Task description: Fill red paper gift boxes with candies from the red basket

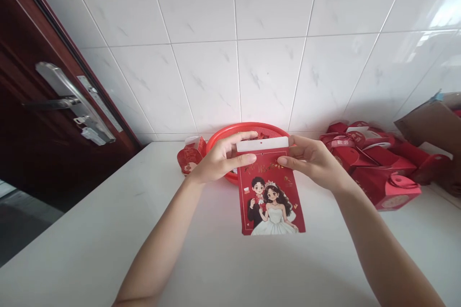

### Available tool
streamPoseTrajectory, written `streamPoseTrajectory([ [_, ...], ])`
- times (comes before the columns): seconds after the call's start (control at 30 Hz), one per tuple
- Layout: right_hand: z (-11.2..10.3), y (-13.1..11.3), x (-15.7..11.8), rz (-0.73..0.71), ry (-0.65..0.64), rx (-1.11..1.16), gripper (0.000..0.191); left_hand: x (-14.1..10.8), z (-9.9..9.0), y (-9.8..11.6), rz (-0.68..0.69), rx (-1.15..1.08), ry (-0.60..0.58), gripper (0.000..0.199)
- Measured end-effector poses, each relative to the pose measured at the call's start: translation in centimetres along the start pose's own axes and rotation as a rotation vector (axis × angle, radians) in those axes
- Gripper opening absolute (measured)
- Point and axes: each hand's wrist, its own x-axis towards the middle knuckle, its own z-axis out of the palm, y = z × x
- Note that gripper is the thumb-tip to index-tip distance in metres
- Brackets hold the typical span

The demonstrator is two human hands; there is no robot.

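Observation:
A flat red packet (270, 201) with a printed cartoon bride and groom hangs upright between my hands, its white top flap (262, 144) facing up. My left hand (223, 156) pinches the packet's upper left edge, thumb on the front and fingers behind the flap. On the upper right edge, my right hand (313, 158) grips it the same way, its thumb over the gold lettering. Behind the packet stands a round red plastic basket (230, 129), its contents mostly hidden by the packet and my hands.
Several folded red boxes (382, 158) are heaped on the white table (108, 230) at the right, beside a cardboard box (432, 124). A small red box (190, 156) sits left of the basket. A tiled wall backs the table; a dark door (39, 120) stands at the left.

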Motion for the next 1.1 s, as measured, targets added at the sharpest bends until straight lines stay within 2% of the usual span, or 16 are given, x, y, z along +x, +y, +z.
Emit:
streamPoseTrajectory([
  [0.13, 0.0, 0.4, 0.1, -0.032, 0.027, -0.027, 0.03, 0.1, -0.1, -0.3, -0.034, -0.132, 0.004, 0.063],
  [0.23, 0.1, 0.7, 0.2, -0.04, 0.052, -0.043, 0.03, 0.1, 0.0, -0.3, -0.022, -0.126, -0.016, 0.047],
  [0.33, 0.1, 0.8, 0.2, -0.025, 0.055, -0.04, 0.034, 0.1, 0.2, -0.1, 0.015, -0.056, 0.034, 0.037],
  [0.47, 0.1, 0.8, 0.2, -0.035, 0.03, -0.027, 0.034, -0.1, 0.4, 0.0, 0.007, -0.013, 0.065, 0.042],
  [0.7, 0.2, 1.3, 0.3, -0.152, 0.061, -0.076, 0.032, -0.2, 0.6, -0.1, 0.049, 0.071, 0.12, 0.037],
  [0.87, 0.4, 1.4, 0.5, -0.194, 0.052, -0.032, 0.025, -0.2, 0.8, 0.1, 0.057, 0.023, 0.141, 0.036],
  [1.1, 0.5, 1.9, 0.6, -0.19, 0.063, 0.018, 0.026, -0.3, 1.0, 0.2, 0.066, -0.017, 0.167, 0.038],
])
